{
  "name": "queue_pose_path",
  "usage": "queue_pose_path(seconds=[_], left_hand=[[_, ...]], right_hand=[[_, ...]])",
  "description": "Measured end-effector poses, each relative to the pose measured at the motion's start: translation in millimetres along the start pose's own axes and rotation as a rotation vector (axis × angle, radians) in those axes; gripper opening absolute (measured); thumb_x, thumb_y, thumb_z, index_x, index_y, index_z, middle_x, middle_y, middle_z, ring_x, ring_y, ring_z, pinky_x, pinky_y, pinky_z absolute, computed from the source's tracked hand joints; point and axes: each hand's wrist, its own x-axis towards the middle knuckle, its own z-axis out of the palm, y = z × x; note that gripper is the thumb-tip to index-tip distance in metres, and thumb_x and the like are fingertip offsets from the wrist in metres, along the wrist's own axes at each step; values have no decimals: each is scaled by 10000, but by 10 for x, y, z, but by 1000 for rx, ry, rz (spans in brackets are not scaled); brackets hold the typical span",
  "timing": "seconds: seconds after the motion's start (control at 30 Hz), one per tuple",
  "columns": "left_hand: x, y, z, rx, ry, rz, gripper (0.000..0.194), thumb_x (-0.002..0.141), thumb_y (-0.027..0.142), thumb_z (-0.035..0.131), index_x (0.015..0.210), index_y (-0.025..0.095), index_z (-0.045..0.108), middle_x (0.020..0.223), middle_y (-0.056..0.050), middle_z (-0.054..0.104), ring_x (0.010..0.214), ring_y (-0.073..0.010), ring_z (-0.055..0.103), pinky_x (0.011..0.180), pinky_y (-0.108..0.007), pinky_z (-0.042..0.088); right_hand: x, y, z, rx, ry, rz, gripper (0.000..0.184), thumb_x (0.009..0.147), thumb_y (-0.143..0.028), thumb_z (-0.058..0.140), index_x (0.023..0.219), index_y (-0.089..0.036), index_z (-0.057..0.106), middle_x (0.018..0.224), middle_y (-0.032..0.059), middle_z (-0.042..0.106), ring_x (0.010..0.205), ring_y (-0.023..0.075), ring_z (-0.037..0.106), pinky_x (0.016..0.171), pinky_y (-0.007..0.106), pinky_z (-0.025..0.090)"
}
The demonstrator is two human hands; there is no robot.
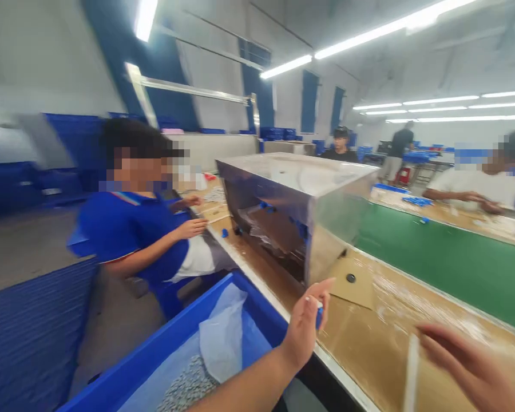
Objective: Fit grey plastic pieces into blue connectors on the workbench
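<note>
My left hand (305, 320) is raised above the near edge of the brown workbench (381, 343), fingers closed on a small blue and white part (319, 313). My right hand (467, 363) hovers low at the right, blurred by motion, fingers pinched on a thin white stick (411, 372) that hangs downward. A metal box housing (300, 209) stands on the bench just beyond my left hand.
A blue bin (154, 349) lined with clear plastic holds many small grey parts at lower left. A person in a blue shirt (133, 223) sits at the bench to the left. A green conveyor belt (446, 257) runs on the right, with other workers behind it.
</note>
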Motion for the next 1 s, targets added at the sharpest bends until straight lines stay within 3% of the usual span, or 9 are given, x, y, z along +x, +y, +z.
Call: queue_pose_path(seconds=[0.03,0.1,0.2,0.33,0.47,0.57,0.7,0.8,1.0], left_hand=[[-41,-19,261,-80,-108,-77,601,1027,656,370,1416,266,610,911,-20,538,530,-52,427,522,-234,370],[-36,-55,698,-202,-304,-245,621,1027,669,343,1517,325,505,994,-30,526,574,-60,439,546,-242,377],[50,-125,1188,-288,-565,-408,673,1018,686,349,1603,355,360,925,-22,518,651,-103,457,599,-255,390],[105,-231,1645,-318,-793,-464,719,1016,682,356,1637,328,276,809,2,478,632,-115,432,591,-260,353],[242,-442,1968,-288,-901,-457,686,1027,583,388,1635,285,274,801,2,504,657,-126,465,582,-256,337],[447,-698,2116,-189,-900,-374,586,981,396,486,1543,272,372,950,-16,560,734,-132,507,637,-264,402],[637,-1035,2147,149,-945,-81,444,987,352,541,1407,244,448,1097,-42,664,881,-158,600,874,-334,470],[634,-1192,2075,230,-958,6,435,941,410,671,1315,246,523,1118,-50,731,1040,-200,664,985,-368,472],[588,-1299,1982,255,-987,76,283,900,422,738,1111,233,718,1109,-60,769,966,-202,713,863,-325,549]], right_hand=[[-72,-95,22,39,-97,-8,318,938,-573,694,1026,-281,787,879,71,753,718,224,724,610,290,638],[-157,-257,122,98,-125,-26,251,1003,-373,655,1228,-282,716,1011,77,735,775,203,710,668,301,634],[-196,-308,215,134,71,-112,299,1009,-222,630,1298,-291,664,1125,89,678,767,169,665,638,292,607],[-342,-144,28,82,272,-97,238,998,-159,631,1185,-277,719,1062,77,701,770,169,662,644,293,593],[-545,67,-237,294,401,127,108,988,-255,681,1067,-253,755,880,44,709,644,146,638,544,257,551],[-666,248,-350,551,487,332,151,957,-350,736,1051,-233,751,689,-2,643,534,119,567,465,218,490],[-801,444,-423,700,509,451,267,903,-432,789,1041,-206,748,643,-8,625,517,112,551,460,212,479],[-852,514,-471,636,492,452,272,893,-439,794,1023,-204,749,643,-8,629,521,121,571,467,225,496],[-681,707,-551,362,325,370,171,952,-366,732,1051,-227,744,766,8,666,581,139,634,540,269,554]])
